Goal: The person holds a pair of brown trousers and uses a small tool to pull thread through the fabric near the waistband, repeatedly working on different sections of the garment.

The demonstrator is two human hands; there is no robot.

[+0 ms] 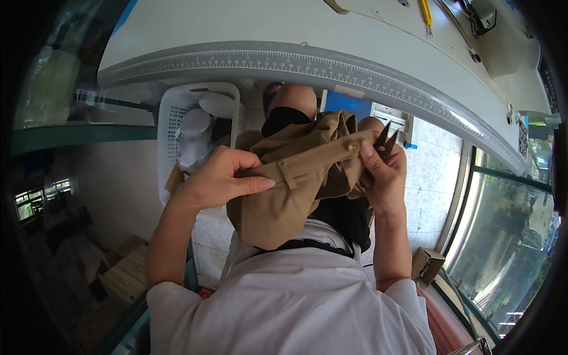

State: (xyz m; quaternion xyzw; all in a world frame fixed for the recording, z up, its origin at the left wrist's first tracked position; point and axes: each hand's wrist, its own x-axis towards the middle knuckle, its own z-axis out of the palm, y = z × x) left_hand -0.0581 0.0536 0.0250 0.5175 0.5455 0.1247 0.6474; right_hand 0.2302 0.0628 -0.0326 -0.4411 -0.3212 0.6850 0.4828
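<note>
A khaki garment with a waistband, a belt loop and a button hangs over my lap, probably trousers. My left hand pinches the waistband at its left end, thumb on top. At the other end, my right hand grips the band beside the button, its thumb pressed on the cloth. Dark-bladed thread snips are also held in my right hand, their two points apart and facing away from me. The waistband is stretched between both hands. The handle end of the snips is hidden by my fingers.
Beyond my knees runs the white table with a grey ruler strip along its edge. A white plastic basket with pale items stands at the left. A yellow-handled tool lies near the sewing machine. A cardboard box sits at right.
</note>
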